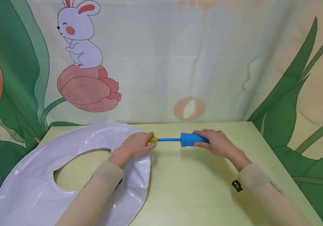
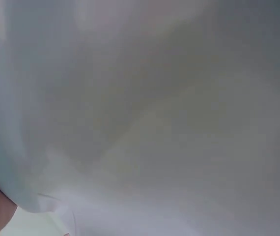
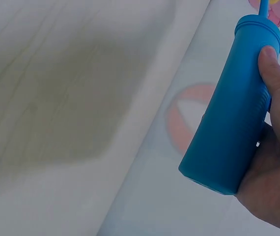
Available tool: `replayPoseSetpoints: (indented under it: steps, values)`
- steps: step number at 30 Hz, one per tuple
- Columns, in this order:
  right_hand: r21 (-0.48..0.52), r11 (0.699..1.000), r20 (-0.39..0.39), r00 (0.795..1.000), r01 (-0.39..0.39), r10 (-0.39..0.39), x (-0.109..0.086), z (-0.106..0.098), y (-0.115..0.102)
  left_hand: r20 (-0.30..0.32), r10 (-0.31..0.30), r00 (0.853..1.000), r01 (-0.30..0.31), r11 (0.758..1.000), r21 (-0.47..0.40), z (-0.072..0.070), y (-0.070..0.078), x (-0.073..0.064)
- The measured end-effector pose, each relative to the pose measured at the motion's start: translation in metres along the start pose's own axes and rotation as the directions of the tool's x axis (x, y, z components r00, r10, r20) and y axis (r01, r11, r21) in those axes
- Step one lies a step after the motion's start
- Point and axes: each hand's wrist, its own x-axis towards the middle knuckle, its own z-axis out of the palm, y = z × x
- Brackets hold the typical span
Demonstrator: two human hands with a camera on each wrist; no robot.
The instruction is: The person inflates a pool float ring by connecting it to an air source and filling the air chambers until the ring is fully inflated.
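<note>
The left grip holds the yellow handle, the right grip the blue pump, above the table, beside the white ring. Pumping seems in hand; the exposed rod probably needs straight pushing.

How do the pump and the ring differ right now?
The pump is blue with a yellow handle; the ring is whitish and glossy. The pump is slim and straight, the ring broad and wrinkled. The left hand and right hand hold the pump; the ring lies on the table.
</note>
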Motion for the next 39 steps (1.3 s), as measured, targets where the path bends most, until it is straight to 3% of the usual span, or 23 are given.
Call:
replayPoseSetpoints:
  steps: [6,10,20,29,35,39]
  values:
    - [0.038,0.999,-0.009,0.999,-0.034,0.035,-0.005,-0.001,0.015,-0.007,-0.037,0.999,0.037,0.999,0.013,-0.003,-0.006,-0.003]
    - [0.030,0.999,-0.025,0.999,-0.028,0.028,0.001,0.001,0.013,-0.016,-0.060,0.998,0.060,0.998,0.028,-0.006,-0.007,-0.002]
    - [-0.068,0.997,-0.031,0.999,0.032,-0.034,0.026,0.010,-0.022,-0.003,-0.071,0.997,0.071,0.996,0.045,-0.003,0.010,0.010]
    - [-0.029,0.998,0.000,0.998,0.059,-0.059,0.034,0.025,-0.046,0.018,-0.096,0.995,0.096,0.995,0.018,0.003,0.026,0.013]
    - [0.022,0.999,0.015,0.999,0.042,-0.042,0.036,0.022,-0.036,-0.054,-0.127,0.990,0.127,0.992,-0.003,0.003,0.012,0.005]
    - [0.038,0.999,0.030,0.999,0.023,-0.025,0.031,0.013,-0.019,-0.066,-0.118,0.991,0.117,0.993,-0.012,-0.002,0.000,0.001]
